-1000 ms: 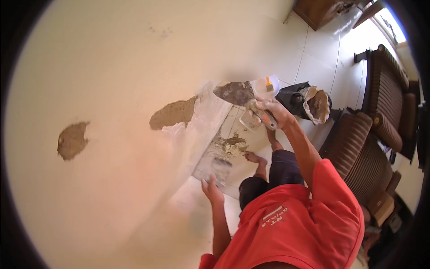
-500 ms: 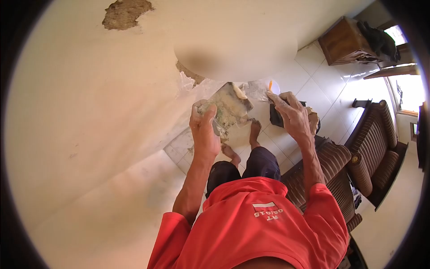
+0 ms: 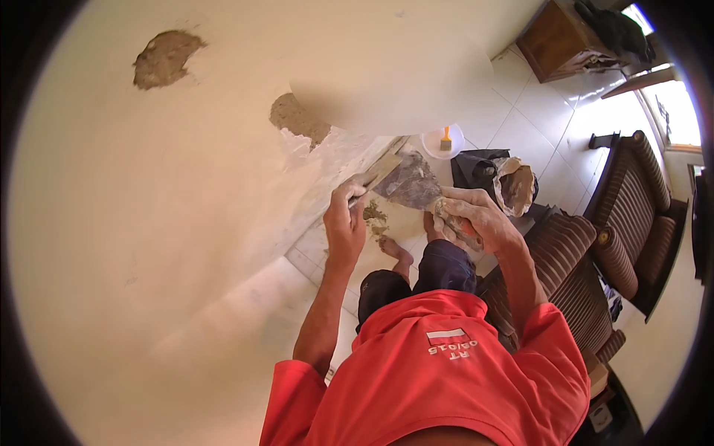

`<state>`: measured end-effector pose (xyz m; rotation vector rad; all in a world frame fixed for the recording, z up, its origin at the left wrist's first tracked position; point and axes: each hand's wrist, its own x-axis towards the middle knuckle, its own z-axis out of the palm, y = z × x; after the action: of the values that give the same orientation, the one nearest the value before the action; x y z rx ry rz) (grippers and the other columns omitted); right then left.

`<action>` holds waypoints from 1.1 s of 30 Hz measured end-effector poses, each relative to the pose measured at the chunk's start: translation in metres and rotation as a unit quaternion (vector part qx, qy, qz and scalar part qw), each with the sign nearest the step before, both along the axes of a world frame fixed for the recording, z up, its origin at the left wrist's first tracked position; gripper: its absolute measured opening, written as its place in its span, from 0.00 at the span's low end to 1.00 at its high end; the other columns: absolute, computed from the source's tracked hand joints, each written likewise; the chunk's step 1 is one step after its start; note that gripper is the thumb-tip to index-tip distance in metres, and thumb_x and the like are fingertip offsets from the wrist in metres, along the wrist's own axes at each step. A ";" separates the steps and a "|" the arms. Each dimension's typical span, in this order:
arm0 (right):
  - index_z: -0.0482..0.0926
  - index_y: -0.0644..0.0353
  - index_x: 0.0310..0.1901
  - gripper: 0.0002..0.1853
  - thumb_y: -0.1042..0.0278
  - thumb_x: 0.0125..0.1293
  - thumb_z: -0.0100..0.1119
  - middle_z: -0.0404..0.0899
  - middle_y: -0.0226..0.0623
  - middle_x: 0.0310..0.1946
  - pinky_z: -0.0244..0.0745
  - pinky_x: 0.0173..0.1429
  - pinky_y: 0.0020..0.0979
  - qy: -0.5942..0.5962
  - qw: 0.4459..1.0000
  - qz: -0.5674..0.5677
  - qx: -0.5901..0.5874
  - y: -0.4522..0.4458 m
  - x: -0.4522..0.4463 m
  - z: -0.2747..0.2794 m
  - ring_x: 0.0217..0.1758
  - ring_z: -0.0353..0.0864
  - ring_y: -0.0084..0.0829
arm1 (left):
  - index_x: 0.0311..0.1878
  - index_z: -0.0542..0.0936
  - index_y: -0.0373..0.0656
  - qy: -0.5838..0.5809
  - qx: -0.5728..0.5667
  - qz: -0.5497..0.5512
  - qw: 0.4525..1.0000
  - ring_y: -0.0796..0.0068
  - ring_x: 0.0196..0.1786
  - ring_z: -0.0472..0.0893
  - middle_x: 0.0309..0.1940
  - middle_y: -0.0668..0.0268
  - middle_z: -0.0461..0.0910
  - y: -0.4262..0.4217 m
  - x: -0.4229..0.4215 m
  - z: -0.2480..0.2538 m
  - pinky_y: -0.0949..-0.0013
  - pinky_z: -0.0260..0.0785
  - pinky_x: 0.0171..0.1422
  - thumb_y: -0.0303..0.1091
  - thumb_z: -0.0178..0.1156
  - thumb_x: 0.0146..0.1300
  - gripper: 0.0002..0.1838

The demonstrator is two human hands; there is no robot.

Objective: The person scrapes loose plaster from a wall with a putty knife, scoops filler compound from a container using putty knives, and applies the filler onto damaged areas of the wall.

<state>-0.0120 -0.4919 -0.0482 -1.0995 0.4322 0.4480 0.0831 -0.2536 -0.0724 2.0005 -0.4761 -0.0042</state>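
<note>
My left hand (image 3: 347, 215) grips a thin flat plate (image 3: 384, 172) by one end. The plate is seen nearly edge-on, so its full shape is hidden. My right hand (image 3: 480, 219), dusted with pale powder, is wrapped round the handle of a wide putty knife (image 3: 410, 181). Grey smears cover its broad blade, which points up and left, close to the plate; I cannot tell whether they touch. Left of the hands stands a pale wall (image 3: 186, 186) with a brown bare patch (image 3: 165, 59) and a second rough patch (image 3: 294, 119) lower down.
A white tub (image 3: 454, 140) holding an orange-handled brush (image 3: 445, 139) stands on the tiled floor (image 3: 520, 119). Beside it lies a black bag (image 3: 476, 168) with a torn paper sack (image 3: 515, 186). Striped chairs (image 3: 631, 215) and a wooden cabinet (image 3: 554, 41) are on the right. Crumbs (image 3: 374, 213) lie near my feet.
The plate has turned from showing its plaster-smeared face to nearly edge-on. My right hand has come down and left, bringing the putty knife's blade beside the plate. The view has shifted slightly.
</note>
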 end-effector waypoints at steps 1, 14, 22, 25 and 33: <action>0.78 0.69 0.50 0.17 0.63 0.71 0.52 0.80 0.30 0.27 0.68 0.23 0.19 -0.018 0.999 0.000 0.039 -0.003 0.000 -0.009 0.22 0.74 0.16 | 0.46 0.72 0.38 -0.059 0.022 -0.029 0.998 0.62 0.48 0.77 0.44 0.57 0.79 0.003 0.003 -0.002 0.64 0.71 0.54 0.18 0.57 0.64 0.10; 0.72 0.60 0.64 0.22 0.62 0.71 0.52 0.78 0.33 0.37 0.73 0.31 0.24 -0.081 0.941 -0.302 -0.127 0.015 0.113 -0.217 0.32 0.76 0.20 | 0.50 0.71 0.34 0.154 0.230 0.149 0.949 0.52 0.42 0.81 0.41 0.48 0.80 0.091 -0.062 -0.097 0.59 0.72 0.47 0.31 0.55 0.71 0.11; 0.62 0.47 0.73 0.28 0.62 0.71 0.48 0.78 0.52 0.50 0.63 0.66 0.46 -0.090 0.889 -0.335 -0.300 0.071 0.190 -0.276 0.55 0.73 0.51 | 0.51 0.70 0.33 0.234 0.241 0.176 0.925 0.58 0.46 0.77 0.42 0.51 0.77 0.162 -0.139 -0.127 0.61 0.69 0.54 0.34 0.55 0.70 0.14; 0.56 0.48 0.76 0.32 0.63 0.71 0.50 0.75 0.44 0.37 0.71 0.52 0.38 -0.080 0.857 -0.347 -0.373 0.093 0.209 -0.285 0.44 0.76 0.36 | 0.52 0.69 0.31 0.245 0.280 0.187 0.909 0.48 0.47 0.78 0.43 0.43 0.77 0.175 -0.157 -0.129 0.56 0.69 0.52 0.36 0.54 0.70 0.16; 0.72 0.67 0.55 0.19 0.63 0.69 0.55 0.77 0.40 0.32 0.74 0.37 0.34 -0.161 0.835 -0.383 -0.360 0.136 0.236 -0.286 0.32 0.77 0.34 | 0.51 0.69 0.31 0.233 0.250 0.179 0.923 0.50 0.46 0.75 0.42 0.46 0.75 0.183 -0.162 -0.137 0.57 0.68 0.55 0.37 0.54 0.69 0.17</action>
<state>0.2237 -0.3558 -0.3337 -1.5663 0.7201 -0.6705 -0.0787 -0.0702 -0.2099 2.4580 0.2298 -0.4028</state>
